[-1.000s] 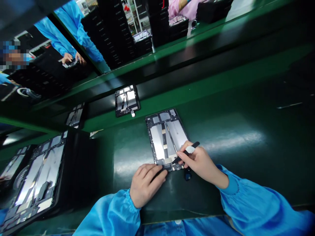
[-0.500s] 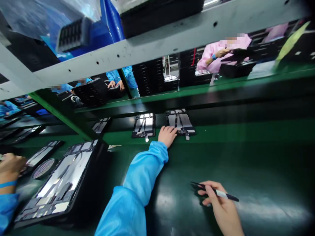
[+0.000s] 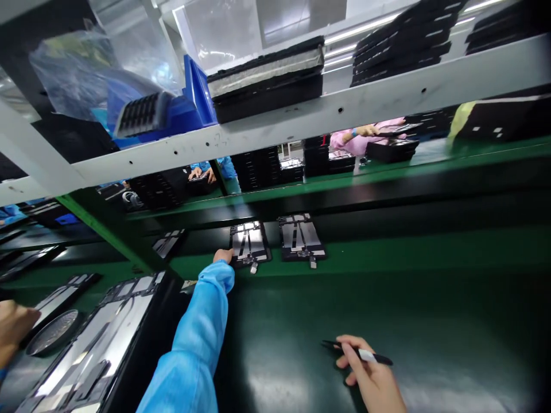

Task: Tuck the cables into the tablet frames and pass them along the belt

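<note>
My left hand (image 3: 223,255) reaches far forward in a blue sleeve and touches the left edge of an open tablet chassis (image 3: 248,241) lying on the dark conveyor belt. Its fingers are mostly hidden behind the hand. A second open tablet chassis (image 3: 301,236) lies just right of the first, apart from my hand. My right hand (image 3: 372,378) rests low on the green mat near me, fingers closed on black tweezers with a white band (image 3: 357,352).
A black tray holding an open tablet (image 3: 92,344) sits at the left. Another person's hand (image 3: 12,327) is at the far left edge, next to a round metal part (image 3: 54,331). A white shelf (image 3: 301,117) with stacked black trays hangs overhead. Workers sit across the line.
My left hand left the tablet it had set on the belt and shifted left to the neighbouring tablet. The view tilted upward. My right hand keeps the tweezers near me.
</note>
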